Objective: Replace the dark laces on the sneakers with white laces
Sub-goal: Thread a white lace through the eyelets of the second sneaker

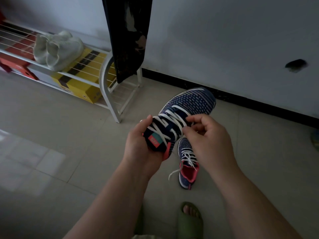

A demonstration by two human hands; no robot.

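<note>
Sneaker [183, 116] sits gripped in our left hand [143, 145]; beside it, our right hand [208, 135] pinches its white lace [177, 118].

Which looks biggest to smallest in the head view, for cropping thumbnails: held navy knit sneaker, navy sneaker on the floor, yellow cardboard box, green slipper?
1. Yellow cardboard box under the white wire rack
2. Held navy knit sneaker; nearness inflates it
3. and 4. Navy sneaker on the floor and green slipper: too alike to rank; the slipper is cut by the frame's edge.
</note>
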